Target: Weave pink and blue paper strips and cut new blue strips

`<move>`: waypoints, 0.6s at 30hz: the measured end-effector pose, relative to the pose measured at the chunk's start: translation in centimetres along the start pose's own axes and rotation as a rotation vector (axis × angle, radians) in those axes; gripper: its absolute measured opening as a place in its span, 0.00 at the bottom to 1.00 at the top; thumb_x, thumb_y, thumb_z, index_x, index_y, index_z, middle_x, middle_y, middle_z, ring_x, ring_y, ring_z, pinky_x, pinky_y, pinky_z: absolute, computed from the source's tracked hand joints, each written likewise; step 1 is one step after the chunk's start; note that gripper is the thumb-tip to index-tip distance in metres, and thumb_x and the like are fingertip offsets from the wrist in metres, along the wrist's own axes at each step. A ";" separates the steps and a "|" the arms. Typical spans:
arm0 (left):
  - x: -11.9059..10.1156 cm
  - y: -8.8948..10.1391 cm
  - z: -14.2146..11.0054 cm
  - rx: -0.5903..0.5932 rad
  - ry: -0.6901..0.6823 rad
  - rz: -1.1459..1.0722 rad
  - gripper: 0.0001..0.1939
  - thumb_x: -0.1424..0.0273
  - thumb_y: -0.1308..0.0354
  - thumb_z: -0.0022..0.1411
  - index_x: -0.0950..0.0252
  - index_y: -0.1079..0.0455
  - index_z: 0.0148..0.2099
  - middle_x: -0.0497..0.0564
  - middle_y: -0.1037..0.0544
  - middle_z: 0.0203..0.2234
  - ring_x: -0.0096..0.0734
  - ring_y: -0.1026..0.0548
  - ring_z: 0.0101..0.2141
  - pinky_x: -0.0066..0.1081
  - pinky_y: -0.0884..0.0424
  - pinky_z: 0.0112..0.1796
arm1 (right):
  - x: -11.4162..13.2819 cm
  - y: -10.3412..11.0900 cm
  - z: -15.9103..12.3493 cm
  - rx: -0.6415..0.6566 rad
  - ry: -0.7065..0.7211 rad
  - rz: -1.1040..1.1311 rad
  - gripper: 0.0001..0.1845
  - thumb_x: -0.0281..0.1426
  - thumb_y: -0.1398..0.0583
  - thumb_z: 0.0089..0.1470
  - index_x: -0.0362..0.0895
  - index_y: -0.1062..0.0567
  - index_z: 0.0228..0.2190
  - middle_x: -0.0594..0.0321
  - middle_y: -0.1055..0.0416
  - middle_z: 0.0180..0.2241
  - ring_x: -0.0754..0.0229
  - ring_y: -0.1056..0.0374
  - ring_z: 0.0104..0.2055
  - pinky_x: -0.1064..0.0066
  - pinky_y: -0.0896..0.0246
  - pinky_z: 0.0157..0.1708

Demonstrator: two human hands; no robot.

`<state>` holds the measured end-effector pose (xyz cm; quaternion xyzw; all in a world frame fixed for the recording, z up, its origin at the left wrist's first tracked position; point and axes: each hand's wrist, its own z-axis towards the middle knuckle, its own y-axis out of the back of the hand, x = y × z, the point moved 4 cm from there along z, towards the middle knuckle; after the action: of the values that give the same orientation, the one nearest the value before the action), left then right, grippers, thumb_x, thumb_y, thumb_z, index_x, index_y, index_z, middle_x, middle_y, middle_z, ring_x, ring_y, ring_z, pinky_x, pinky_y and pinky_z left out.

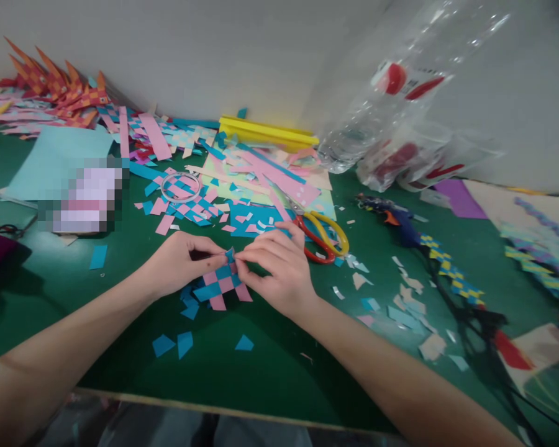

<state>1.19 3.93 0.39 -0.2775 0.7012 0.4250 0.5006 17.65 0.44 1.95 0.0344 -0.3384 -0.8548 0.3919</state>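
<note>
Between my hands is a small woven piece of blue and pink paper strips [225, 281], checkered, with loose strip ends fanning out at its lower edge. My left hand [181, 264] pinches its top from the left, thumb against forefinger. From the right, my right hand [279, 267] closes thumb and fingertips on the same top corner, where a small blue end sticks up. Just beyond my right hand lie scissors [323, 233] with one red and one yellow handle. Blue paper scraps [185, 344] are scattered below the woven piece.
Paper strips and clippings [190, 205] heap at the back, with a silver ring [181, 187] and a yellow strip-shaped holder [268, 131]. A blurred-out phone-like object [86, 202] lies left. Right are a clear plastic bottle [382, 99], a glue gun [400, 226] and woven blue-yellow strips [454, 270].
</note>
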 end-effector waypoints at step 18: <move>-0.2 0.1 0.0 0.001 -0.020 0.052 0.13 0.62 0.39 0.56 0.63 0.20 0.39 0.51 0.19 0.34 0.32 0.24 0.33 0.28 0.29 0.35 | 0.0 0.1 0.2 0.032 -0.038 0.051 0.06 0.27 0.40 0.53 0.47 0.29 0.25 0.69 0.24 0.25 0.63 0.29 0.30 0.59 0.45 0.49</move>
<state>1.14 4.00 0.60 -0.2548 0.7035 0.4401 0.4965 17.63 0.48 2.15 0.0160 -0.3603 -0.8394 0.4065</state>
